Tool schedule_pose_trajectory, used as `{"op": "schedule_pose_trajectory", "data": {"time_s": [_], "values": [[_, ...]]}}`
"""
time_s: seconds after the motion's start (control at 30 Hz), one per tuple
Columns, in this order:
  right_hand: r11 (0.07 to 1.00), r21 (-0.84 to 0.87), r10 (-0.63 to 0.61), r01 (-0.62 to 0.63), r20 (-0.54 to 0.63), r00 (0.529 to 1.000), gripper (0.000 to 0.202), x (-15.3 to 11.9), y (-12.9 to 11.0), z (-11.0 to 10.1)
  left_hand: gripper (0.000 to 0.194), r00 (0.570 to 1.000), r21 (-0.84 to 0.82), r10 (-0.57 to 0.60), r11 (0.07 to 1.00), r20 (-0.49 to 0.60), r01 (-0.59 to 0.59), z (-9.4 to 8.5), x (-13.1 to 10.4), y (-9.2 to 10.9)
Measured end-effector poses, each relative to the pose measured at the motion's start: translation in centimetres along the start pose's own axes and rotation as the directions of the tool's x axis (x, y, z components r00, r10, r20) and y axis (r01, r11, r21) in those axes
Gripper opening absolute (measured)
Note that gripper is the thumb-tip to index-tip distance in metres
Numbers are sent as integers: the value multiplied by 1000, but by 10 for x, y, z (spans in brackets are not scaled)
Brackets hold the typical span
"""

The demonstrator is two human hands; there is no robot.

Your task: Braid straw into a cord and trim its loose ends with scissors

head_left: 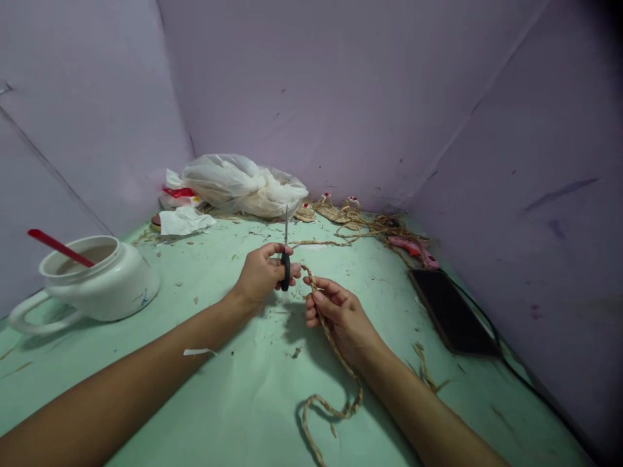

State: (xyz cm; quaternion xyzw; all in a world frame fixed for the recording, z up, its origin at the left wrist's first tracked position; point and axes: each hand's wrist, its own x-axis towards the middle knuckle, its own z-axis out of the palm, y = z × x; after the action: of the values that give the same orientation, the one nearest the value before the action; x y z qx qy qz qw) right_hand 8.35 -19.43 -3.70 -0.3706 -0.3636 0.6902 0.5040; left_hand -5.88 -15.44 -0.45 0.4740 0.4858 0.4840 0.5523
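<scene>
In the middle of the head view my left hand (263, 275) holds a pair of scissors (285, 266) by its black handles. The blades point up and away from me. Just to the right, my right hand (341, 314) pinches a braided tan cord (333, 340) between thumb and fingers. One end of the cord sticks up close to my left fingers and the scissors' handles. Its other part runs down under my right wrist and curls on the green surface toward me.
At left stands a white mug (121, 285) with a red stick (58, 246) in it. A knotted plastic bag (243, 185) lies at the back. Coiled cord (389, 224), woven pieces (331, 211), a pink tool (413, 250) and a dark phone (452, 311) are at right.
</scene>
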Motion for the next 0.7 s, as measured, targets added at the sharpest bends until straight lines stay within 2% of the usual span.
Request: {"op": "schedule_pose_trajectory", "data": {"time_s": [0.33, 0.5, 0.57, 0.63, 0.7], "values": [[996, 65, 57, -62, 69, 996, 17, 0, 0, -2, 41, 998, 57, 53, 997, -42, -51, 0, -1, -2], [996, 38, 80, -82, 62, 995, 16, -1, -2, 1, 40, 997, 67, 79, 995, -15, -77, 2, -4, -2], [997, -42, 60, -59, 19, 998, 17, 0, 0, 1, 41, 998, 64, 67, 996, 12, -68, 2, -4, -3], [973, -232, -27, 18, -37, 999, 17, 0, 4, -1, 41, 999, 52, 4, 999, 37, -6, 1, -2, -4], [859, -491, -188, 142, -46, 981, 18, 0, 9, -5, 39, 994, 34, -102, 994, 47, 101, -1, 1, -5]]}}
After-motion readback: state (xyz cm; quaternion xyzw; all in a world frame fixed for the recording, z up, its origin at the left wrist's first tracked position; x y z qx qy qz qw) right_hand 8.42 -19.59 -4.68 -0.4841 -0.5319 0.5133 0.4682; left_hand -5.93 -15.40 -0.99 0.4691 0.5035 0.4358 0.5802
